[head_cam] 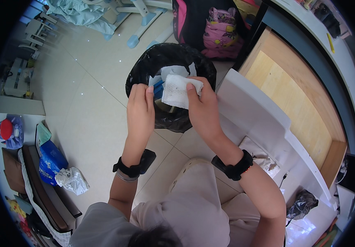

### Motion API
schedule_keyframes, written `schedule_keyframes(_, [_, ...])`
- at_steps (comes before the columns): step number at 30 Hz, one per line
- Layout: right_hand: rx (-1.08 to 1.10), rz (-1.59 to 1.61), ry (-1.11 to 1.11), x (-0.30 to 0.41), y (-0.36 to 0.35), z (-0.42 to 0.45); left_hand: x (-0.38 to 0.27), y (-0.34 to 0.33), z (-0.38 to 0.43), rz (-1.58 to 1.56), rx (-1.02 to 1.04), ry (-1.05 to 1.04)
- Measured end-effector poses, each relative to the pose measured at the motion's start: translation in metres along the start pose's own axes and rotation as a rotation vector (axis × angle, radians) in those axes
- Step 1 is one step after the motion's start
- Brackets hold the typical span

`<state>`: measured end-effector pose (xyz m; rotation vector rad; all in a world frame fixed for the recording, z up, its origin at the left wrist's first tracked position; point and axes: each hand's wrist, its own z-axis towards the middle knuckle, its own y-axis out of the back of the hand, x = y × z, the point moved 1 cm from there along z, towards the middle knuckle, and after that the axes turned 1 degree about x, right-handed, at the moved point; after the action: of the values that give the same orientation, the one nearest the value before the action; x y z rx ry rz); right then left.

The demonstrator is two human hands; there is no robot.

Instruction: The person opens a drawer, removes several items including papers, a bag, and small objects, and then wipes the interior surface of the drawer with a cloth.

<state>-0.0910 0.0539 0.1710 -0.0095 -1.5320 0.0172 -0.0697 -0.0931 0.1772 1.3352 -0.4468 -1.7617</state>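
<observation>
My right hand (202, 106) grips a folded white wipe (177, 92), which has small dark specks on it. The thumb presses on its top, and it is held over the open mouth of a trash bin lined with a black plastic bag (171, 122). To the left, over the bag's edge, my left hand (141, 105) has its thumb drawn against its fingers. Whether something small sits between those fingertips cannot be seen. Inside the bin are white paper (174, 70) and a blue item (158, 89), partly hidden by the wipe and my left hand.
An open wooden drawer (282, 92) with a white front juts out at the right. Behind the bin stands a pink and black bag (220, 37) near white table legs (140, 34). A dark plastic bag (302, 203) lies lower right; a silvery bag (72, 180) is at left.
</observation>
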Motion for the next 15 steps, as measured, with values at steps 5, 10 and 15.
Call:
schedule_keyframes(5, [0.026,-0.013,-0.049,0.002,0.000,-0.001,-0.015,0.004,-0.004,-0.166,-0.075,-0.216])
schedule_keyframes(10, [0.096,0.128,-0.070,0.001,-0.003,-0.003,-0.025,-0.013,-0.009,-0.277,-0.030,-0.100])
schedule_keyframes(15, [0.120,0.344,-0.202,-0.005,-0.001,-0.003,-0.020,-0.016,-0.009,-0.266,-0.066,-0.077])
